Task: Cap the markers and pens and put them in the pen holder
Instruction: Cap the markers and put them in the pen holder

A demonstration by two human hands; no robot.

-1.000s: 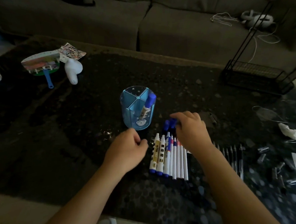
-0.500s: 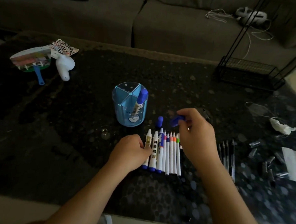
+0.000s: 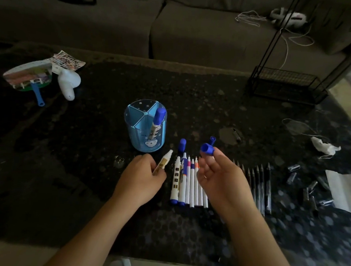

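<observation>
My left hand [image 3: 142, 177] grips an uncapped white marker [image 3: 164, 161], its tip pointing up and to the right. A blue cap [image 3: 207, 149] is pinched at the fingertips of my right hand [image 3: 219, 176], its open end facing left. The blue pen holder [image 3: 145, 125] stands just beyond my hands with one capped blue marker [image 3: 156, 121] in its right compartment. A row of uncapped markers [image 3: 188, 181] lies between my hands. Two more blue caps [image 3: 182, 145] [image 3: 212, 139] stand beyond the row. Several dark uncapped pens [image 3: 259, 185] lie to the right.
Several small dark pen caps [image 3: 309, 186] are scattered at the right, beside a white paper [image 3: 343, 190]. A black wire rack [image 3: 284, 86] stands at the back right. A hand fan [image 3: 28, 78] and a white object [image 3: 67, 83] lie at the back left. A sofa runs behind the table.
My left hand has lifted the leftmost marker out of the row. My right hand has raised a blue cap off the table and turned palm up.
</observation>
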